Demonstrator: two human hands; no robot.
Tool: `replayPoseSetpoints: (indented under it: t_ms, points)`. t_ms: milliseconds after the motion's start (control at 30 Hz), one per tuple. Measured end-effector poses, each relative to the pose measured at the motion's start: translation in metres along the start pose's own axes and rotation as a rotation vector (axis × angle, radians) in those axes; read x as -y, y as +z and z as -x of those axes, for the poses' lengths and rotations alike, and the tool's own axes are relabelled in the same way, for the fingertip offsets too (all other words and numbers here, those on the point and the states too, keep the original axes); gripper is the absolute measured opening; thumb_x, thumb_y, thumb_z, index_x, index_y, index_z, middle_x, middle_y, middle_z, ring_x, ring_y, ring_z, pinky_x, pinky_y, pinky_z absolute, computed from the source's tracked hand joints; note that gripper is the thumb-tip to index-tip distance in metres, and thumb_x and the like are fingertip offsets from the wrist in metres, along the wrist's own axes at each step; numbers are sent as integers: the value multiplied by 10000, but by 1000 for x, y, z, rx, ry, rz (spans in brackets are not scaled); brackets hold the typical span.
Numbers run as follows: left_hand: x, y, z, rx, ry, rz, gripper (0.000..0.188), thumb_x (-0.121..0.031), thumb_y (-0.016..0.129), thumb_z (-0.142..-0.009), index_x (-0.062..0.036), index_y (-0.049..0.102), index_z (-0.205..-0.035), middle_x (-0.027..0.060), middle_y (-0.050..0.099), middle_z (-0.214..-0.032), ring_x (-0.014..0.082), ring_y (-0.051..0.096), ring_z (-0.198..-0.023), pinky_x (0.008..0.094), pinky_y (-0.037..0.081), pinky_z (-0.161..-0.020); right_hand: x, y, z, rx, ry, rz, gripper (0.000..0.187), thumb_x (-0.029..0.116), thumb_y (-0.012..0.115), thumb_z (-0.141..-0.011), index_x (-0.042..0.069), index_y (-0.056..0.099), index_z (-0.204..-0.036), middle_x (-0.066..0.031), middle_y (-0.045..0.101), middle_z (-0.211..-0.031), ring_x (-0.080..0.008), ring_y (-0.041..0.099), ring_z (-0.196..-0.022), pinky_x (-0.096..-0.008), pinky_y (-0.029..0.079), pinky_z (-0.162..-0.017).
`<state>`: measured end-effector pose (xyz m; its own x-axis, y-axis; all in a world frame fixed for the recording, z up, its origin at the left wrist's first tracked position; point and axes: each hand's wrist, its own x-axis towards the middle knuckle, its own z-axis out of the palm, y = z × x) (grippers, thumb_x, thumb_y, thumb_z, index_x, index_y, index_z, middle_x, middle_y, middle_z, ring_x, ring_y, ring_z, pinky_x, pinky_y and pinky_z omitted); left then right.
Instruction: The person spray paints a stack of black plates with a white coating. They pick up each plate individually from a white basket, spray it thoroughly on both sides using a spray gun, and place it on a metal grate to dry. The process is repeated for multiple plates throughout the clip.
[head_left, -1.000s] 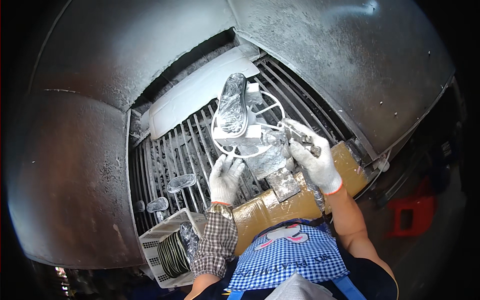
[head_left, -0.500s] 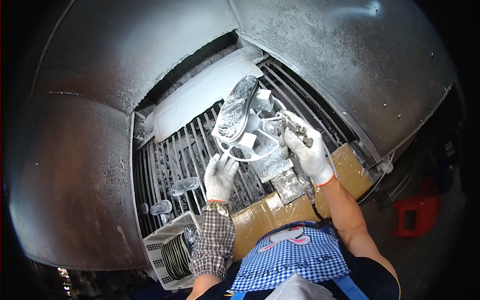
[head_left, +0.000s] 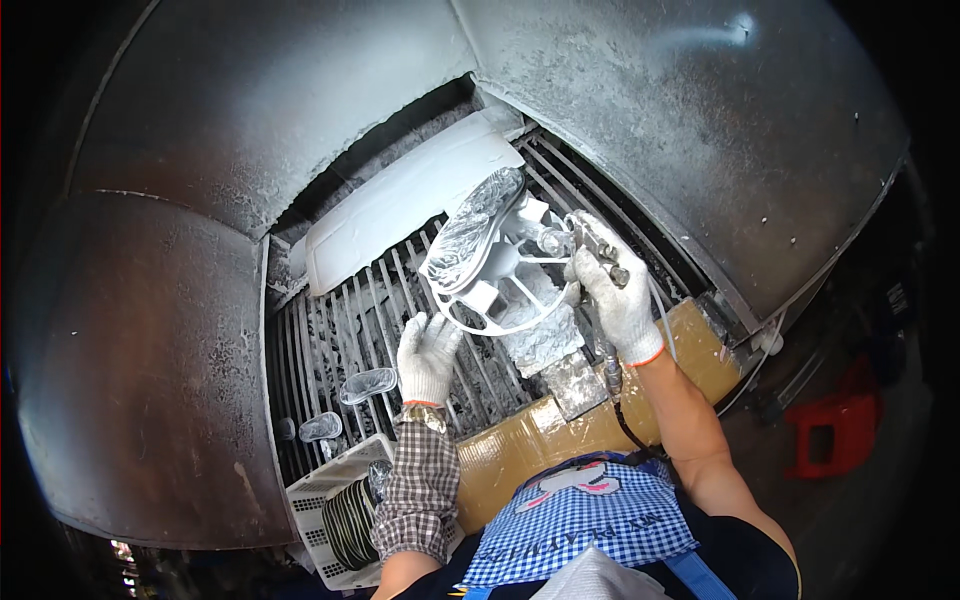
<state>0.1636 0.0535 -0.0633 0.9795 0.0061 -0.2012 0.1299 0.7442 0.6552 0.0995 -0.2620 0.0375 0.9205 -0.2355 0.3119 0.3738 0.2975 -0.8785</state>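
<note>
My left hand [head_left: 428, 352], in a white knit glove, has its fingers spread beside the near-left rim of a white spoked wheel-shaped stand [head_left: 505, 328]. Whether the fingertips touch the rim I cannot tell. On the stand sits a long rounded piece [head_left: 468, 235], its top covered in crinkled clear film and its sides white. White blocks [head_left: 478, 297] sit under it. My right hand [head_left: 618, 295], gloved too, is closed round a metal spray gun [head_left: 600, 255] at the stand's right side, pointed toward the piece. A cable or hose runs down from the gun's lower end [head_left: 613, 378].
Metal bars form a dusty grate [head_left: 375, 310] beneath. A white sheet [head_left: 410, 200] lies at the back. Small film-covered oval pieces [head_left: 368, 385] rest at left, near a white plastic basket [head_left: 310, 495] holding a striped coil. Metal walls [head_left: 150, 350] enclose the area; tape-covered cardboard [head_left: 510, 440] lines the front.
The wheel stand and its piece have turned a little, so more of the white side shows. My left hand has shifted slightly left. My right hand still grips the spray gun.
</note>
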Motion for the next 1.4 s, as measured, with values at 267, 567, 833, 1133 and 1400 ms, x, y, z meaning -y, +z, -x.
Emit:
replayPoseSetpoints:
  t_ms: [267, 567, 833, 1133, 1400]
  points:
    - [-5, -6, -14, -61, 4, 36, 346, -364, 648, -1052, -28, 623, -1133, 255, 675, -1258, 405, 661, -1203, 523, 584, -972, 10, -2, -1, -80, -68, 128, 511, 139, 619, -1087, -55, 489, -1541, -16, 641, -875, -55, 581, -695, -215, 500, -617]
    - [58, 18, 28, -84, -125, 17, 150, -106, 554, -960, -5, 611, -1056, 211, 689, -1139, 383, 671, -1101, 507, 600, -930, 16, 15, 10, 27, -6, 124, 562, 154, 664, -1072, -70, 479, -1553, -20, 732, -972, -27, 576, -690, -211, 497, -612]
    - [92, 21, 39, 41, -270, 156, 511, -206, 566, -1017, 38, 508, -1462, 247, 633, -1402, 427, 615, -1287, 545, 550, -1065, 22, 23, 24, 105, 109, 23, 534, 98, 680, -1047, -65, 519, -1530, -19, 719, -1033, -31, 600, -752, -203, 514, -678]
    - [79, 27, 42, 69, -239, 178, 476, -228, 564, -1037, 52, 525, -1421, 290, 581, -1473, 457, 568, -1361, 568, 496, -1128, 27, 10, 18, -29, 37, 108, 517, 185, 642, -1080, -46, 519, -1526, -39, 702, -924, -62, 615, -710, -222, 515, -642]
    - [64, 20, 40, 20, -189, 116, 312, -215, 626, -1022, 5, 629, -1243, 233, 700, -1287, 385, 671, -1205, 511, 554, -1025, 32, -9, 20, -73, 18, 65, 514, 94, 659, -1047, -74, 526, -1514, -17, 676, -932, -42, 583, -688, -209, 497, -629]
